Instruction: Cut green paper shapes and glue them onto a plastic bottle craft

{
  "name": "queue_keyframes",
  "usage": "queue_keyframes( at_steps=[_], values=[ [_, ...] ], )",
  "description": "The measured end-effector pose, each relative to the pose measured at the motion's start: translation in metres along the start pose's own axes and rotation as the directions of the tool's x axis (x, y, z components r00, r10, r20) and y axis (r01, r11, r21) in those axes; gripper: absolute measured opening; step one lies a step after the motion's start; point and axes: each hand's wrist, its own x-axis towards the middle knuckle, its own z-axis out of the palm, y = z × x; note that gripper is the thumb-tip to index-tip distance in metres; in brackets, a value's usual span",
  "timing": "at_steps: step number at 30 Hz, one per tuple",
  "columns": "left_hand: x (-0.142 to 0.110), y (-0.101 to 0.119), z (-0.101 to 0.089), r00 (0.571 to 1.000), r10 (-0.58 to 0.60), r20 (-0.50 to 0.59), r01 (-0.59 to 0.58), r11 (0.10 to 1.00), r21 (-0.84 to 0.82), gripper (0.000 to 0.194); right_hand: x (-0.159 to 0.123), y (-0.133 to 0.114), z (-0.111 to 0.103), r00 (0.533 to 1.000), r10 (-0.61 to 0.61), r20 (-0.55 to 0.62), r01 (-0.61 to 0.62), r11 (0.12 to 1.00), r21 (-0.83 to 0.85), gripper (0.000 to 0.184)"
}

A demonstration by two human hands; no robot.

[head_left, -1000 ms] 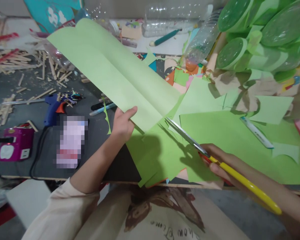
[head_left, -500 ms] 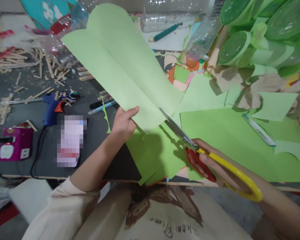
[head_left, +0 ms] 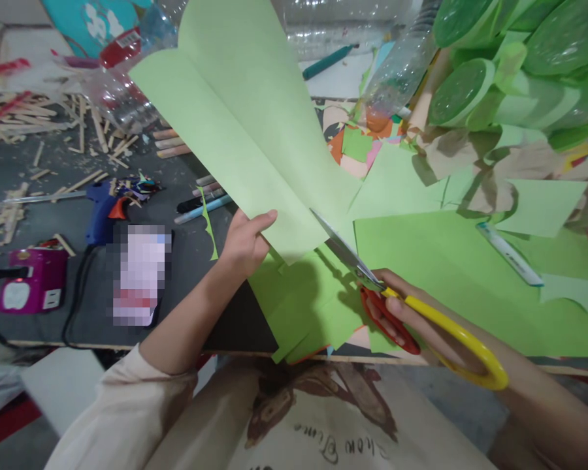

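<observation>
My left hand point(head_left: 249, 240) pinches the near-left edge of a pale green paper sheet point(head_left: 245, 124), thumb on top. The sheet is raised above the table, creased lengthwise, its far end curling up. My right hand point(head_left: 396, 307) grips scissors point(head_left: 355, 261) with one red and one yellow handle loop. Their blades are in the sheet's near edge, with paper on both sides of them. Beneath lie brighter green paper pieces point(head_left: 308, 313), partly in shadow.
A large green sheet point(head_left: 421, 281) with a capped pen point(head_left: 509, 253) covers the right side. Green-wrapped plastic bottles point(head_left: 514, 98) stand behind it. To the left are a phone point(head_left: 142, 274), a blue glue gun point(head_left: 98, 212), a purple power adapter point(head_left: 32, 279) and scattered wooden sticks point(head_left: 34, 121).
The scissors have moved slightly left and further into the sheet. The paper's far end has risen a little, covering part of the teal marker behind it. My left hand keeps its hold.
</observation>
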Motion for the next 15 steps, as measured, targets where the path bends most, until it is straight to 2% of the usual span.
queue_keyframes(
  at_steps=[6, 15],
  values=[
    [-0.002, 0.004, 0.001, 0.999, -0.014, 0.048, 0.012, 0.999, 0.039, 0.027, -0.002, 0.005, -0.001, 1.000, 0.019, 0.000, -0.019, 0.999, -0.030, 0.043],
    [0.010, -0.012, -0.002, 0.999, 0.022, 0.035, -0.020, 0.998, -0.061, 0.049, 0.004, 0.007, 0.000, 1.000, 0.016, -0.009, -0.016, 0.998, -0.057, 0.043]
  ],
)
